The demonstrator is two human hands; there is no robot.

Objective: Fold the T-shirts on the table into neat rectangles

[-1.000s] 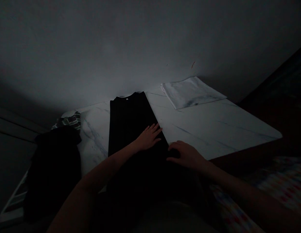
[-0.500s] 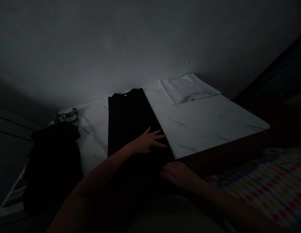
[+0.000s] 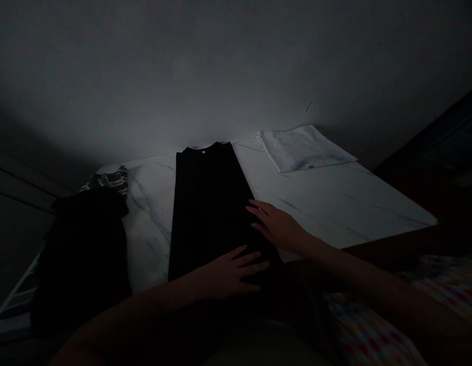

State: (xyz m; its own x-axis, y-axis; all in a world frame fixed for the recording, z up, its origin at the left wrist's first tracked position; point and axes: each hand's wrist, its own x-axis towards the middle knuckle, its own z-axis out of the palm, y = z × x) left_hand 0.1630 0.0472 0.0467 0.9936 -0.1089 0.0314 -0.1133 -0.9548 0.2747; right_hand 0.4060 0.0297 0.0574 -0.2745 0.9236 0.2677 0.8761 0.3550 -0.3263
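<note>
At the far left, a dark heap of clothing (image 3: 83, 259) is seen beside a striped cloth (image 3: 108, 179). A black T-shirt (image 3: 209, 213), folded lengthwise, is laid on a marble-patterned table (image 3: 327, 203); it is pressed by the open, flat left hand (image 3: 231, 274) and touched at its right edge by the open right hand (image 3: 277, 226). A folded white cloth (image 3: 306, 150) is placed farther right.

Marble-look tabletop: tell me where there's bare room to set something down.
The widest free patch of the marble-look tabletop lies right of the black T-shirt, below the folded white cloth. A narrower strip runs between the shirt and the dark garment heap. It is crowded at the shirt, where the left hand and right hand rest.
</note>
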